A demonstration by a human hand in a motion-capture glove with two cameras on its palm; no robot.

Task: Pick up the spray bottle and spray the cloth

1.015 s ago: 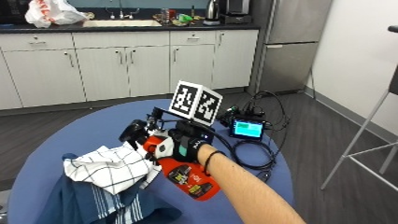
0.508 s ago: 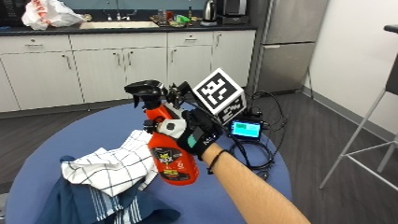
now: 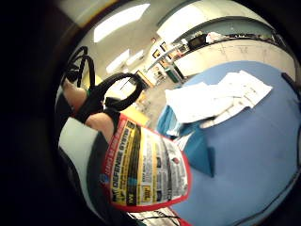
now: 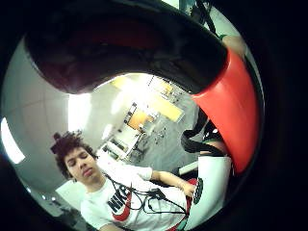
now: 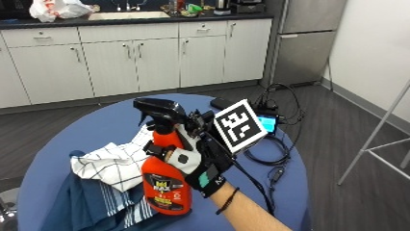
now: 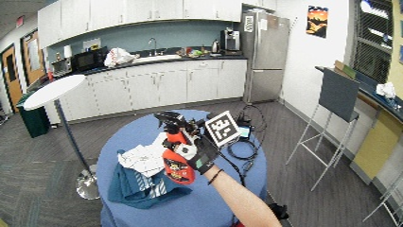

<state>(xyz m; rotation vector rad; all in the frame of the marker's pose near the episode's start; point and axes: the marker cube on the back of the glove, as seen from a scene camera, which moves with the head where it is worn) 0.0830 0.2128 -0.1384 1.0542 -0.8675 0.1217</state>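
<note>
Outside view: the gloved right hand (image 5: pixel 204 169) is curled round the neck of the red spray bottle (image 5: pixel 165 181) and holds it upright above the round blue table (image 5: pixel 108 130). The bottle's black nozzle (image 5: pixel 156 106) points away from the hand. A white checked cloth (image 5: pixel 112 162) lies on a dark blue cloth (image 5: pixel 90 202), just beside the bottle's base.
Wide outside view: the hand (image 6: pixel 200 156) holds the bottle (image 6: pixel 177 163) over the table (image 6: pixel 207 198), with the white cloth (image 6: pixel 144 158) and blue cloth (image 6: pixel 135 187) beside it.
Little finger side palm view: the bottle's printed label (image 3: pixel 143 172) fills the space near the palm; the white cloth (image 3: pixel 211 96) lies beyond on the table (image 3: pixel 254 146).
Thumb side palm view: the bottle's red neck (image 4: pixel 231 110) and black sprayer head (image 4: pixel 130 53) sit close against the palm.
</note>
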